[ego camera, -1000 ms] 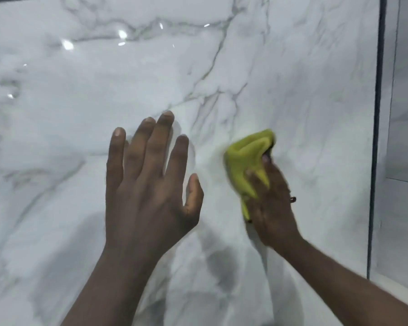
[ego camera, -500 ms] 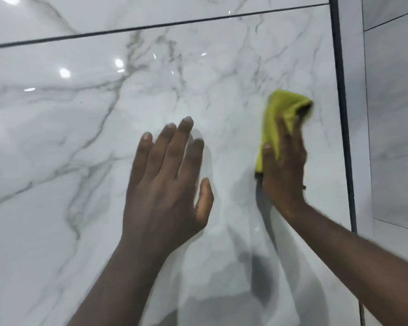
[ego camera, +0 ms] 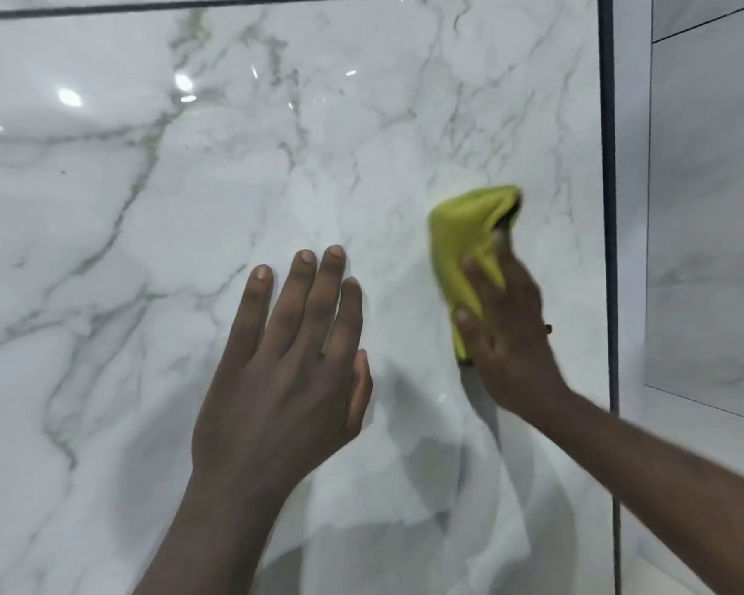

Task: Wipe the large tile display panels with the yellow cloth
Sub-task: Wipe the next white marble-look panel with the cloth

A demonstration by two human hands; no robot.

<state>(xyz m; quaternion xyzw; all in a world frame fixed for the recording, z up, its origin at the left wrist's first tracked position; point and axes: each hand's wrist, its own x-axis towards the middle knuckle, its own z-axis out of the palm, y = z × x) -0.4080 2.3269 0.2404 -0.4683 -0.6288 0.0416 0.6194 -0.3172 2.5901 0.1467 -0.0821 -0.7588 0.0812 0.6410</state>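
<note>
Glossy grey-veined marble tile panel fills the view as I stand close before it. Nearest the camera, my two bare forearms reach up from the lower edge. My left hand lies flat toward the panel, fingers straight and close together, holding nothing. Just to its right and a little higher, my right hand grasps the yellow cloth, fingers curled over the bunched fabric, which is pressed to the panel near its right edge; this hand is blurred. Beyond the cloth, a dark vertical strip borders the panel, with a neighbouring panel further right. A dark horizontal joint runs along the top, and bright light spots glint at upper left.
</note>
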